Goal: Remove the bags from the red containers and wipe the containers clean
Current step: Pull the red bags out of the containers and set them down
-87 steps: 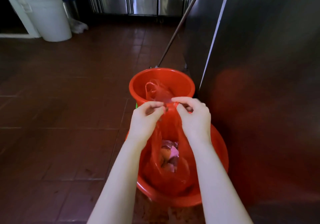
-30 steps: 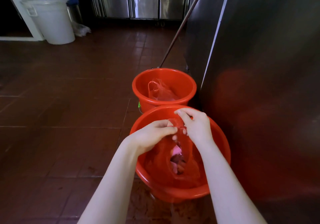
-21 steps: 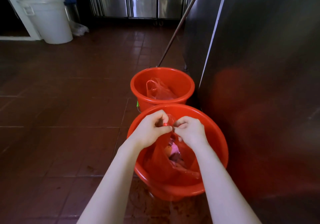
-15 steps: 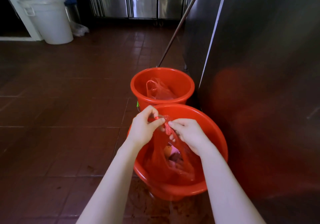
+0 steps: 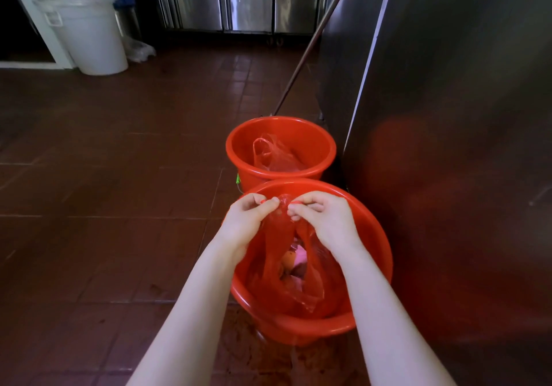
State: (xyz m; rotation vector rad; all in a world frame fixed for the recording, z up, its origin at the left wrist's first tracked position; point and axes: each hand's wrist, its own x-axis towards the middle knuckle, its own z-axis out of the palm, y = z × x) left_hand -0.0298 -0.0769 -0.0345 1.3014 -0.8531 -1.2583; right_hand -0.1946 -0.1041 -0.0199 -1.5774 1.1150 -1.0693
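the steel cabinet point(image 5: 448, 117) fills the right of the frame. against it, lower centre, sits the near red container point(image 5: 373, 236), its bag point(image 5: 277, 236) inside it, not lifted out. the far red container point(image 5: 313, 134) above holds a second bag point(image 5: 274, 155). i see the left hand point(image 5: 248, 221) and right hand point(image 5: 325, 221) both pinching the gathered handles, fingers curled on the film. i'd worry the thin film tears or slips under the scraps' weight. half a second back the hands were staggered; now they're level and close.
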